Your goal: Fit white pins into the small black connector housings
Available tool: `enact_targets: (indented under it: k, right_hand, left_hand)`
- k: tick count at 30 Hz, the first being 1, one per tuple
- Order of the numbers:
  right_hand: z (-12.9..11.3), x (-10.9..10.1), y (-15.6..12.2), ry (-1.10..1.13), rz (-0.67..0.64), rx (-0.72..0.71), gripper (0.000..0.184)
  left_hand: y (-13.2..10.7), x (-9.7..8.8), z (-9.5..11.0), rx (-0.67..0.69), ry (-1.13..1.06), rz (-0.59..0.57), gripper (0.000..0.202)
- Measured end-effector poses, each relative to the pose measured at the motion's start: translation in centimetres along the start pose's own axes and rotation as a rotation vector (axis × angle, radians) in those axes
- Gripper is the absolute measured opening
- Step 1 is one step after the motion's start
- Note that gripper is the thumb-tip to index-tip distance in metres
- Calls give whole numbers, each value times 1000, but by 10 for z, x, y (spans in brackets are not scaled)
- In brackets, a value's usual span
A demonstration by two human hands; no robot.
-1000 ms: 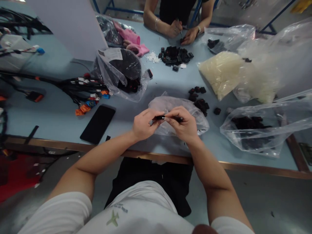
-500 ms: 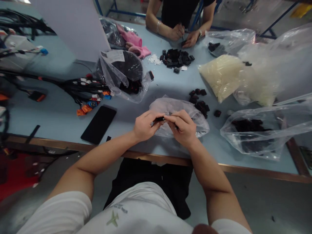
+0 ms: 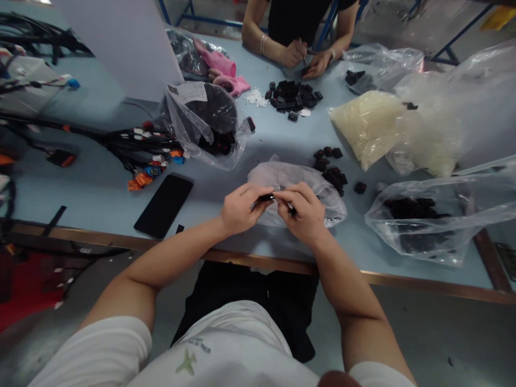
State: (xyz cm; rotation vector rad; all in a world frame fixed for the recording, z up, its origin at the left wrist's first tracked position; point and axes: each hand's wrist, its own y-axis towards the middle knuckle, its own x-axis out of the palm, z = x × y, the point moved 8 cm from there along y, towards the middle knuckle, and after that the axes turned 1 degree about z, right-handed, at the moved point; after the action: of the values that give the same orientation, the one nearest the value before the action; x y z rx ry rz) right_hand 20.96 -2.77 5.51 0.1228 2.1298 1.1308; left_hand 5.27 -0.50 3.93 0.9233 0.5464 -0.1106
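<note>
My left hand (image 3: 238,208) and my right hand (image 3: 303,214) meet above the near edge of the pale blue table (image 3: 100,188). Both pinch a small black connector (image 3: 266,198) between their fingertips; my right hand also seems to hold a thin dark tool, mostly hidden. Right behind my hands lies a small clear bag of tiny parts (image 3: 296,185). A loose cluster of black connectors (image 3: 331,167) sits just beyond it to the right.
A black phone (image 3: 164,205) lies left of my hands, near a wire harness with coloured plugs (image 3: 141,156). Plastic bags hold black parts (image 3: 423,220), white parts (image 3: 373,126) and dark items (image 3: 209,121). Across the table a person's hands (image 3: 306,58) work beside another connector pile (image 3: 294,97).
My hands stay together on the connector, with only small finger shifts. The view has tilted slightly, so the table contents sit a little lower in the picture.
</note>
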Motion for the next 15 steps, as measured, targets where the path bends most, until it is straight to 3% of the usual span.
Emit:
enact_targets:
  k: [11,15]
  right_hand:
    - [1,1,-2,13,-8,8,27]
    - [5,2,-1,89,-23,73,27]
  left_hand:
    - [-1,1,3,29,2,9,17]
    - [0,1,1,0,10,5,17]
